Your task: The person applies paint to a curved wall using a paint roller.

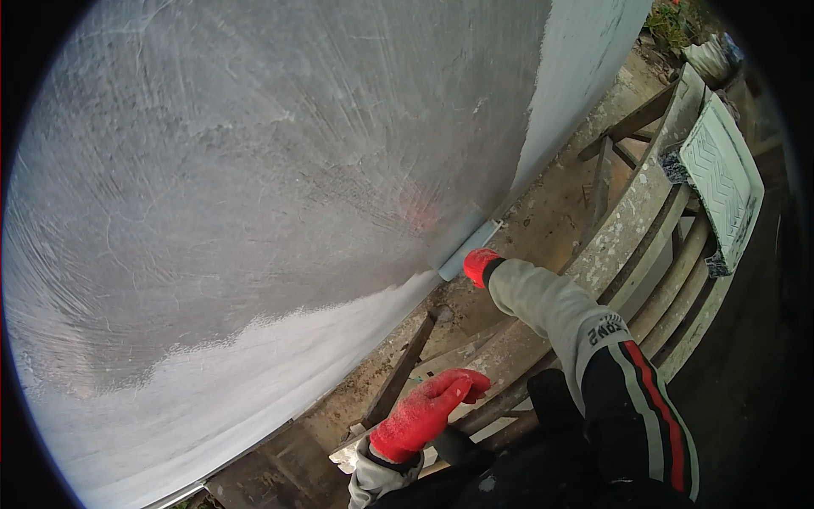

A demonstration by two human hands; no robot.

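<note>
Against the lower part of a grey wall [339,170] lies a paint roller [468,251] with a pale blue-grey sleeve. My right hand [481,266], in a red glove, is closed just behind the roller; its handle is hidden by the glove. Fresh light paint [280,348] covers the wall's lower left, and another light band [564,76] runs along its right side. My left hand [431,413], also red-gloved, hovers near my body over the wooden planks, fingers bent together and apart from the wall. Whether anything is in its fingers is hard to see.
A slatted wooden platform [632,220] curves below me, with gaps between its planks and braces underneath. A paint tray [725,182] with a ridged surface rests on its right part. Beyond it lie a crumpled whitish bag [708,61] and green plants [668,27].
</note>
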